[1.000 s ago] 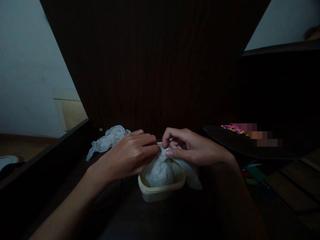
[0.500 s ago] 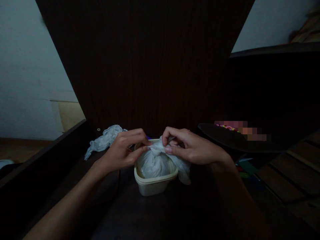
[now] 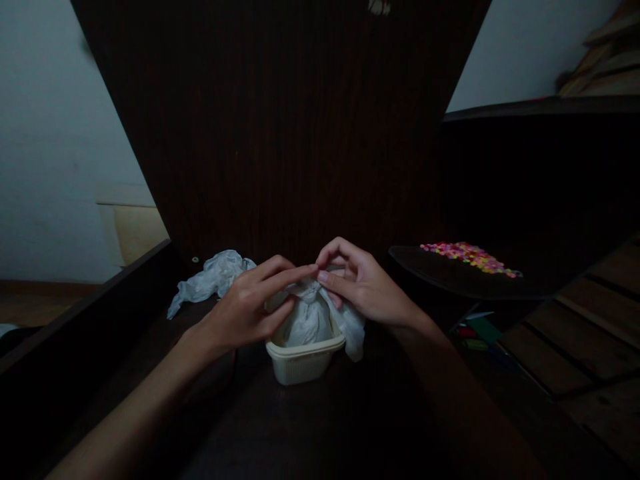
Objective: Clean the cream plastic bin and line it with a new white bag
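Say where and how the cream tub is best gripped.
I'd pinch the cream tub's near rim from the wearer's side: the lip overhangs the exposed wall there, while left hand, right hand and held white bag crowd its far side.

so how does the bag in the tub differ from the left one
The tub bag is rounded and bunched at the top; the left bag is crumpled. The tub bag sits mostly in the tub, pinched by the right hand; the left bag lies loose on the dark surface. Both look thin, pale and wrinkled.

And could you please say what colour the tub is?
The tub is pale cream, best seen in the head view.
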A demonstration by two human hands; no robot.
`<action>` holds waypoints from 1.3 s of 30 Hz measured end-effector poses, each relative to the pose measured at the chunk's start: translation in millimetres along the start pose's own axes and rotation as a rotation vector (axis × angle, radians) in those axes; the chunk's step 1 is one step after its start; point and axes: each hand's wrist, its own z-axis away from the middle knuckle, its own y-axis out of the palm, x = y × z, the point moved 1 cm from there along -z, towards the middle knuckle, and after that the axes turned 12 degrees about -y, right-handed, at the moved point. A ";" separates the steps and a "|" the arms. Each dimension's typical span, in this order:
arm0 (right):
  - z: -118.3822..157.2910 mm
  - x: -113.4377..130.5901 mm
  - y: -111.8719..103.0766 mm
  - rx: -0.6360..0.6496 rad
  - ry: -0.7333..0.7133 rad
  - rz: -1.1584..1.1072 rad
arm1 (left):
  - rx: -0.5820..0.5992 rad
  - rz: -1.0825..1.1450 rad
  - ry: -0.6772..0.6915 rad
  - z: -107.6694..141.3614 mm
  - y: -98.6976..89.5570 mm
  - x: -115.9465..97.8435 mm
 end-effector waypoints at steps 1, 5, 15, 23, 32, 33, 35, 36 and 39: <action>0.5 1.2 1.5 0.006 -0.005 -0.015 | -0.008 -0.020 0.010 0.1 -0.5 -0.8; 6.0 6.5 5.2 0.049 0.016 -0.019 | -0.095 -0.060 0.028 2.7 -4.1 0.0; 11.7 7.3 12.2 0.038 -0.065 0.413 | -0.078 -0.017 0.043 11.0 -4.4 3.0; 10.0 3.1 7.3 -0.021 -0.017 0.252 | -0.044 -0.028 0.057 13.8 -8.8 0.3; 6.6 -2.0 10.3 -0.243 0.005 0.232 | -0.039 0.050 0.096 11.4 -7.1 -2.8; 7.1 -3.5 10.5 -0.253 0.000 0.240 | -0.035 0.064 0.074 11.3 -6.9 -2.6; 9.2 -4.9 11.6 -0.252 -0.032 0.306 | -0.028 0.092 0.003 10.6 -6.5 -1.7; 10.8 -4.2 12.7 -0.256 -0.069 0.370 | -0.030 0.100 -0.040 10.0 -6.3 -1.1; 16.8 3.2 19.0 -0.256 -0.250 0.594 | -0.030 0.101 -0.155 8.1 -6.6 1.0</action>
